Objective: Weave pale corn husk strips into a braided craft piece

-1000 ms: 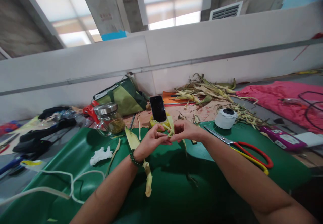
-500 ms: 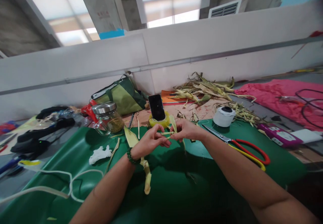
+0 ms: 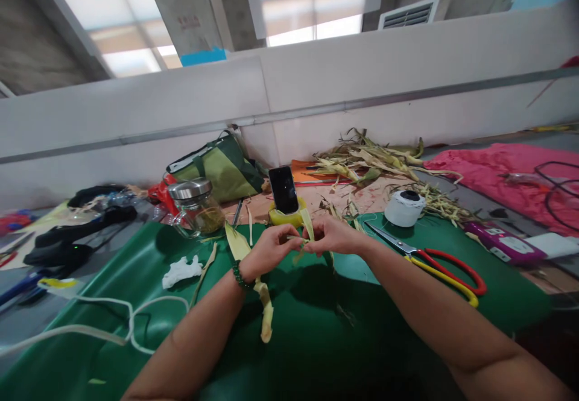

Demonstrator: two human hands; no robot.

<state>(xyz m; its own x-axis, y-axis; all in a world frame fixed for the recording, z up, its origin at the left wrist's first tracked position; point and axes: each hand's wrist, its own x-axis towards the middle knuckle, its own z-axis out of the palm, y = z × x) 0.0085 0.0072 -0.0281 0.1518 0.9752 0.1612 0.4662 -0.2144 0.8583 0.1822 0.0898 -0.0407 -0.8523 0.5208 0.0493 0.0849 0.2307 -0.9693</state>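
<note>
Both hands meet at mid-view above a green mat [image 3: 289, 353], fingertips almost touching. My left hand [image 3: 270, 249], with a green bead bracelet at its wrist, pinches a thin pale-green husk strip [image 3: 298, 256]. Closed on the same husk piece is my right hand [image 3: 332, 236]; a wider pale blade [image 3: 308, 224] rises between its fingers and the phone. Under my left wrist lies a long yellowish husk piece [image 3: 266, 313]. Just beyond the hands a phone [image 3: 284, 190] leans upright in a yellow holder [image 3: 286, 216].
Red-and-yellow-handled scissors [image 3: 420, 253] and a white roll [image 3: 404, 208] lie right. A glass jar [image 3: 199, 211], white crumpled tissue [image 3: 181, 272] and white cable [image 3: 131, 322] are left. Behind stand a green bag [image 3: 221, 169] and a dried husk pile [image 3: 366, 160].
My left fingers have closed in toward the right ones, and the thin strip between them now hangs lower. The whole view has shifted slightly.
</note>
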